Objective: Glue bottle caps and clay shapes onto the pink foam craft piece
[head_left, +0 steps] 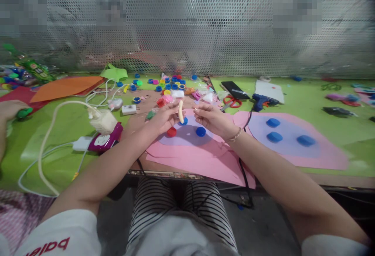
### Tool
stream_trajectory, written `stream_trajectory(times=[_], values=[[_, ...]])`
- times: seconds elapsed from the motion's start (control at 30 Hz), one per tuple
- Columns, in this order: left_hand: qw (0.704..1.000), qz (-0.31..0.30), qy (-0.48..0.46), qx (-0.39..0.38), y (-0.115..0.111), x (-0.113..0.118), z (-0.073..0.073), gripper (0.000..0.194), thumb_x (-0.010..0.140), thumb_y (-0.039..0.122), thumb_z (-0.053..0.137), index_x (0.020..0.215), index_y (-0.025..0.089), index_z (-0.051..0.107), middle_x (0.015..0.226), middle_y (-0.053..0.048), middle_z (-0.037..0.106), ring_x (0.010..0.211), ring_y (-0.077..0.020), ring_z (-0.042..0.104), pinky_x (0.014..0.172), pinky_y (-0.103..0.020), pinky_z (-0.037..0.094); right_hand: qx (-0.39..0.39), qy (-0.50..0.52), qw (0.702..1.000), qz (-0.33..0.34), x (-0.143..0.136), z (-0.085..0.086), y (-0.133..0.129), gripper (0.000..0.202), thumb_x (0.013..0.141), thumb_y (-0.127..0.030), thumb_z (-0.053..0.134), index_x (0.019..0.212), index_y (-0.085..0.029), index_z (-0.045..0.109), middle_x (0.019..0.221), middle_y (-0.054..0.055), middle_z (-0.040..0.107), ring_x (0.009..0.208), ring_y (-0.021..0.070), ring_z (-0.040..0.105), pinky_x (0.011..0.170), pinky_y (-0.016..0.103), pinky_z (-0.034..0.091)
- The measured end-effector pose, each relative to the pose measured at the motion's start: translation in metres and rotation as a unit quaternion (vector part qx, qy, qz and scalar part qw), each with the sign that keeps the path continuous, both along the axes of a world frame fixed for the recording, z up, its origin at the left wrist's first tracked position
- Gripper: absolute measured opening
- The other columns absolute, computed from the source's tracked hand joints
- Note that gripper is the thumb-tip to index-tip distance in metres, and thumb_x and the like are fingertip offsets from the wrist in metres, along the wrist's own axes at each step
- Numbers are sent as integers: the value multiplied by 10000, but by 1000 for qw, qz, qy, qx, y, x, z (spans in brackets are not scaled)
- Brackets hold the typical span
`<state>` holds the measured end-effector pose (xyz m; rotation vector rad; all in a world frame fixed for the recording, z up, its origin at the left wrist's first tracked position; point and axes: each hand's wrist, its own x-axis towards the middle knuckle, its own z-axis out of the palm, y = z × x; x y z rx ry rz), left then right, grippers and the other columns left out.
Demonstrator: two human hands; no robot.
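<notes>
My left hand point(165, 120) holds a curved, cream-coloured strip point(181, 113), probably soft clay, upright between thumb and fingers. Just to its right, my right hand point(213, 119) has its thumb and fingertips pressed together; whatever they pinch is too small to make out. Both hands are above a lilac paper shape point(190, 139) that lies on a larger pink paper point(202, 162). On the lilac shape sit a red bottle cap point(171, 132) and a blue bottle cap point(200, 132). Another blue cap point(183, 121) is partly hidden behind my left hand and the strip.
To the right, a second pink-and-lilac paper piece point(334, 156) carries blue caps point(274, 137). Behind are red-handled scissors point(232, 102), a blue glue gun point(264, 102) and a black phone point(235, 90). A purple power strip point(105, 139) with cables stands left. Another person's hand point(11, 111) rests far left.
</notes>
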<state>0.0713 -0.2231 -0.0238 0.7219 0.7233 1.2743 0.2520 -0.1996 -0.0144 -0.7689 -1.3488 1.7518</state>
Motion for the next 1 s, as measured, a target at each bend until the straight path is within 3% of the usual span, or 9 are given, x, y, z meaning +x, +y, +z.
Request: stream_trajectory(times=[0.33, 0.53, 0.73, 1.0], values=[[999, -27, 30, 31, -1, -1, -2, 135, 715, 143, 672, 845, 145, 640, 667, -3, 600, 614, -95, 578, 657, -254, 472, 17, -8, 1000, 6, -2, 3, -3, 317, 599, -364, 758, 637, -187, 498, 560, -75, 478, 501, 42, 489, 510, 189, 436], [999, -20, 23, 16, -3, 2, 3, 31, 749, 160, 641, 775, 143, 641, 648, 1, 593, 592, -74, 573, 667, -227, 475, 3, -9, 1000, 22, -1, 3, -3, 268, 601, -332, 765, 641, -168, 556, 595, -49, 545, 537, 47, 515, 522, 186, 434], [999, -38, 9, 4, -3, 2, 2, 104, 798, 125, 558, 871, 131, 632, 734, -41, 624, 664, -121, 611, 667, -277, 506, -6, -16, 999, 33, -3, -1, -2, 209, 613, -323, 759, 677, -161, 644, 611, -32, 575, 556, 44, 515, 529, 174, 432], [997, -2, -28, -65, 0, 1, 5, 177, 853, 86, 416, 904, 102, 585, 668, -24, 589, 478, -58, 528, 488, -185, 470, -18, -44, 999, 12, -3, -3, -1, 188, 688, -323, 711, 729, -145, 664, 716, 11, 622, 589, 45, 524, 562, 177, 451]])
